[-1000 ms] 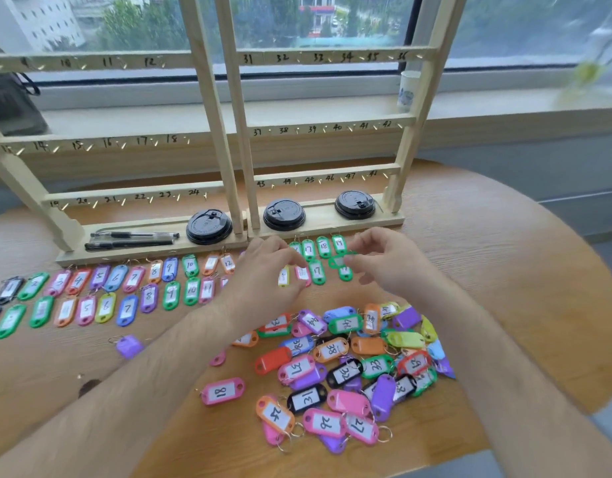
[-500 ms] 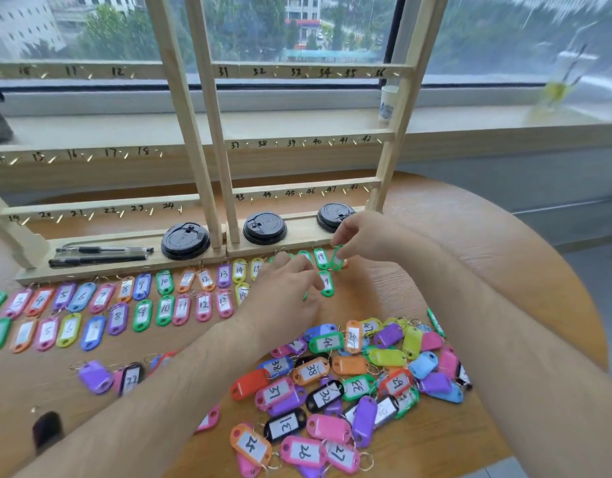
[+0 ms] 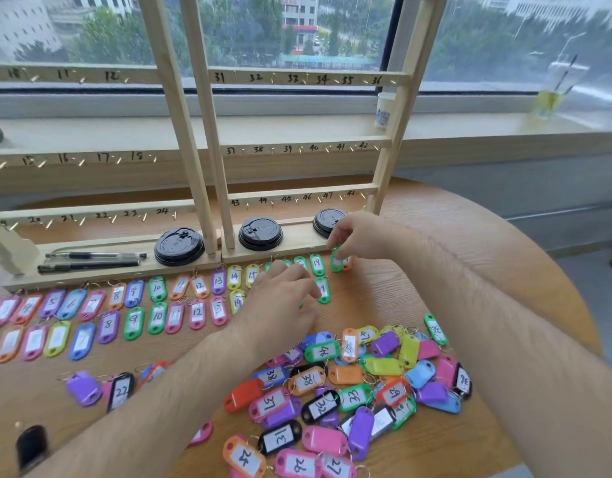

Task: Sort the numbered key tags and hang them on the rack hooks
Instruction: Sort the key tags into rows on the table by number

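Observation:
Two rows of numbered key tags (image 3: 156,307) lie sorted on the wooden table in front of the wooden hook rack (image 3: 297,198). A loose pile of mixed tags (image 3: 345,391) sits near me. My right hand (image 3: 359,236) pinches a green tag (image 3: 336,263) at the right end of the upper row, beside an orange tag. My left hand (image 3: 280,305) lies palm down over the rows' right part, its fingertips beside a green tag (image 3: 323,290) in the lower row. The rack's numbered hooks are bare.
Three black cup lids (image 3: 179,246) and two pens (image 3: 90,262) sit on the rack's base. A few stray tags (image 3: 101,389) lie at the left front. A paper cup (image 3: 383,110) and a drink (image 3: 552,94) stand on the windowsill. The table's round edge (image 3: 538,236) curves at right.
My right hand moved right and forward to the end of the upper row with the green tag. My left hand stayed over the rows. The view shifted right.

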